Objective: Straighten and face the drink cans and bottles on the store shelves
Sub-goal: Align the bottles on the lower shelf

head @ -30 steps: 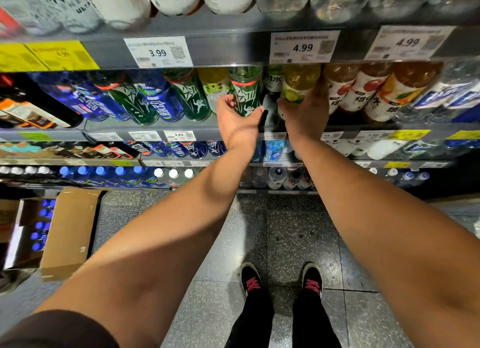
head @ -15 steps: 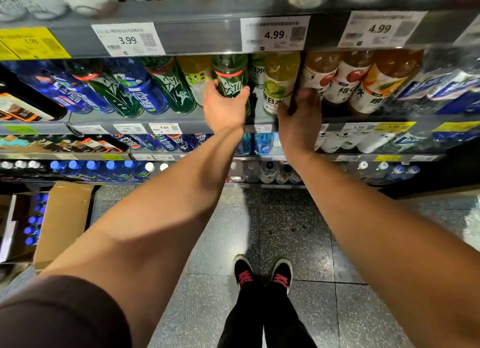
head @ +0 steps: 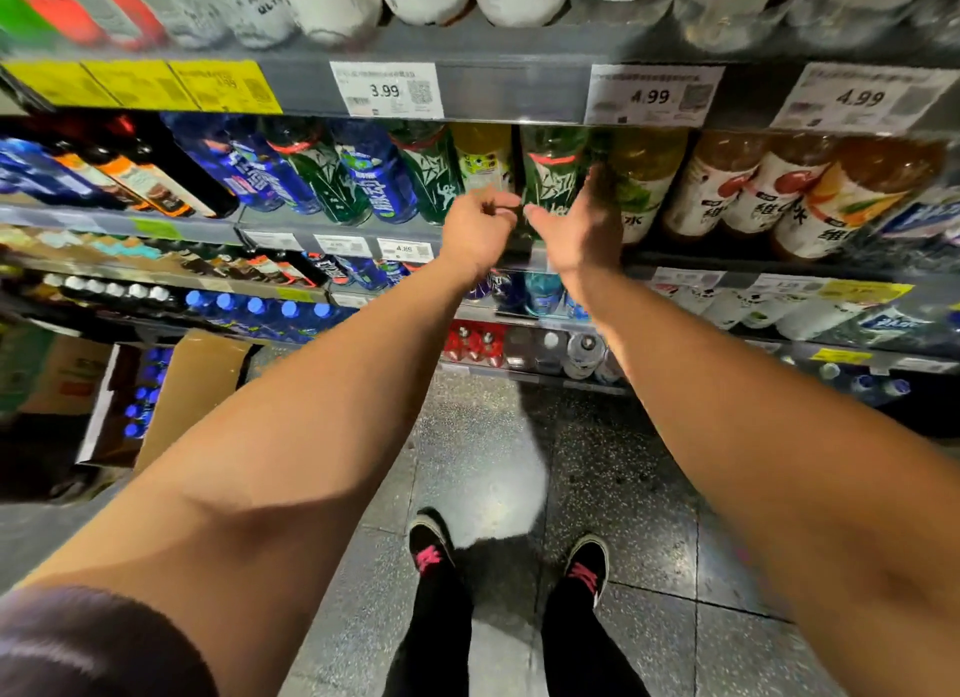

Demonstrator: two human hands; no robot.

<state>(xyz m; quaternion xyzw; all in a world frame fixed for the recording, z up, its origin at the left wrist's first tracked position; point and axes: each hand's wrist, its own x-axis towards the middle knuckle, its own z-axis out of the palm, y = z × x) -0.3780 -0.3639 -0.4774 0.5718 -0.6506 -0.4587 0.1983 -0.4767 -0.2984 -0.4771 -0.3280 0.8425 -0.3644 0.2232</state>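
Left hand (head: pixel 475 231) fingers curled, empty; right hand (head: pixel 582 228) fingers spread, empty, just before green bottle (head: pixel 551 176). Neighbouring rows faced; lower shelves probably pending.

Head-worn wide view looks forward and down, close to shelves (head: pixel 498 88).

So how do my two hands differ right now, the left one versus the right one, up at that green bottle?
The left hand is curled, fingers tucked in; the right hand is open, fingers spread. The left hand sits just left of the green bottle; the right hand overlaps its lower front, though contact is unclear. Both are raised to the same shelf.
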